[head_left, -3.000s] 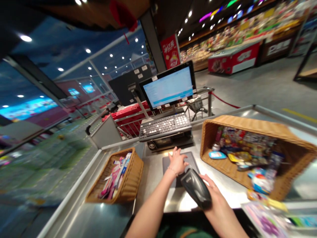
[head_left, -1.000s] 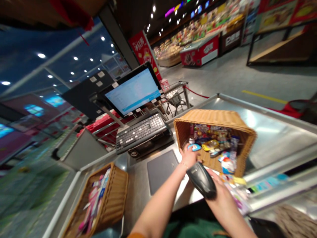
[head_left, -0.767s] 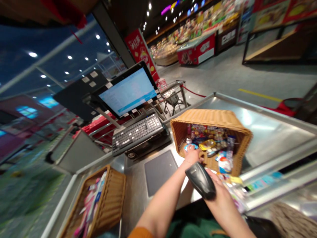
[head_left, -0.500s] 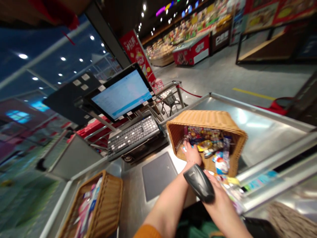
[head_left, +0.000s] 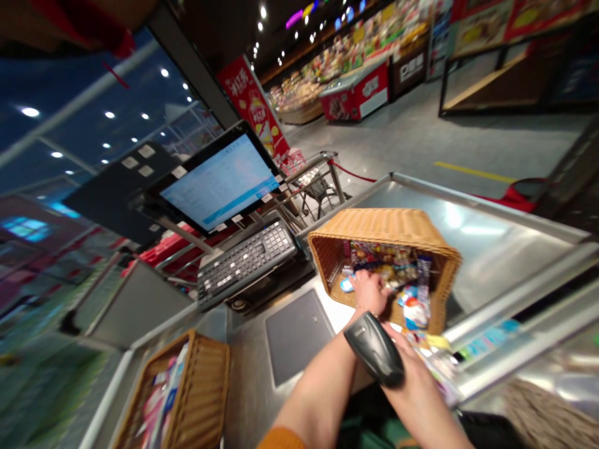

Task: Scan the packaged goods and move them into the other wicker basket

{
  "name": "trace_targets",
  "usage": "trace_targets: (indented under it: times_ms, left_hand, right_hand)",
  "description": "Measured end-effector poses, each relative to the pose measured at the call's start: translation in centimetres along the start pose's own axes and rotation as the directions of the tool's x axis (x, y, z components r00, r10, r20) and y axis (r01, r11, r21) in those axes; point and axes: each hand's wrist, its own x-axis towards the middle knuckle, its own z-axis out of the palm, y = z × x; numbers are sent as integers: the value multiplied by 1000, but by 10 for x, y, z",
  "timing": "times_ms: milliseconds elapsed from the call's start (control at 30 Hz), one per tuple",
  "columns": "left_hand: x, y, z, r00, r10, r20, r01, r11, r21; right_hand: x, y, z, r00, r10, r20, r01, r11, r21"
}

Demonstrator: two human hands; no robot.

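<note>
right hand (head_left: pixel 414 368), lower centre, has fingers wrapped round a barcode scanner (head_left: pixel 375 350), its mark (head_left: pixel 360 331) illegible. left hand (head_left: pixel 369 293) has half-spread fingers inside the wicker basket (head_left: pixel 381 222), grip unclear.

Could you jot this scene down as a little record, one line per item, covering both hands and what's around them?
Left hand: inside the larger basket, among small packets; whether it grips one is unclear
Right hand: holding a black scanner
Larger basket: wicker, tipped on its side, opening toward the person
Smaller basket: wicker, at the person's left, with pink and white items
Screen: lit, behind the keyboard; text unreadable
Mat: grey, flat on the metal counter
</note>
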Motion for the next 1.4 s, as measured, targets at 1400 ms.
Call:
trace_targets:
  times_ms: [1400]
  left_hand:
    - [-2, -24, 12, 961, -270, 55, 256, 804, -537]
  right_hand:
    - [-10, -1, 6, 1000, -25, 3, 25, 1000, -6]
